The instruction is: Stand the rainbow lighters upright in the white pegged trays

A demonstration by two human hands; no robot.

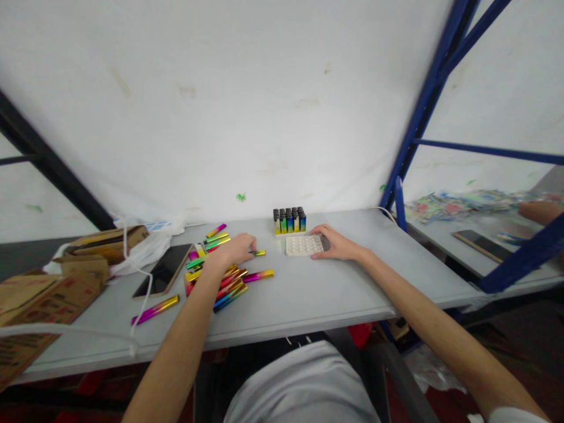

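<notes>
On a grey tabletop (335, 288), shiny coloured tubes (231, 289) lie heaped nearest, then the left hand (239, 249) pinches a gold tube (261, 252), the right hand (332, 242) grips a white gridded tray (301, 245) by its right end, and beyond it black-topped lighters (289, 222) stand before a white wall (282, 106).

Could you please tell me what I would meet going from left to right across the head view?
Printed cardboard box → dark phone → left hand → white tray → right hand → phone on the neighbouring table.
</notes>
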